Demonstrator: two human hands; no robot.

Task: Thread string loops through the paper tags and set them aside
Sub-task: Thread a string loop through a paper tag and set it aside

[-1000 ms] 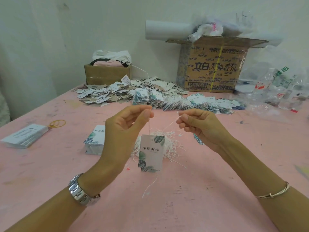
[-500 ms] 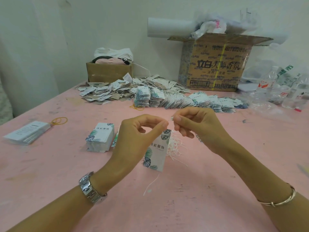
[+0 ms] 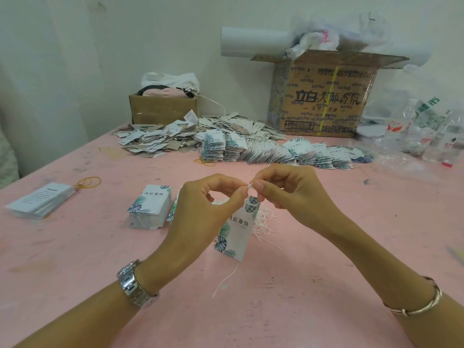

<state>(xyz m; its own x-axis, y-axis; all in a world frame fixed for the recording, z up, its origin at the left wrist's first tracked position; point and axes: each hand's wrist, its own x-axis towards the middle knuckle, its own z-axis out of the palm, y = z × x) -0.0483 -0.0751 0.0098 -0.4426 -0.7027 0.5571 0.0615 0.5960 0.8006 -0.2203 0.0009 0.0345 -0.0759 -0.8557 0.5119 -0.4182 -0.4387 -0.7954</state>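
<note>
— Both of your hands are coming together now: a second ago they were apart with the string stretched between them and the tag hanging straight down, and now your fingertips are almost touching above it.

— What are they gripping?

— Your left hand point(image 3: 213, 204) is pinching the top of the tag point(image 3: 236, 229) between thumb and forefinger, pressed together. Your right hand point(image 3: 288, 192) is pinching the white string point(image 3: 250, 186) just where it is poking out between the two sets of fingertips. Whether the loop is already through the hole, I cannot tell; your fingers are covering it.

— Where is the tag sitting?

— It is hanging in the air over the pink table point(image 3: 301, 297), just in front of the loose tangle of strings point(image 3: 266, 222). Its long axis is running from the far right, at your fingers, down toward the near left, tilted, with the printed face turned toward you. One string end is trailing below it.

— How far along am I?

— You are well in, I am judging: a long row of threaded tags point(image 3: 276, 151) is lying at the far side. A stack of blank tags point(image 3: 150, 207) is waiting near your left hand, so plenty is remaining.
</note>
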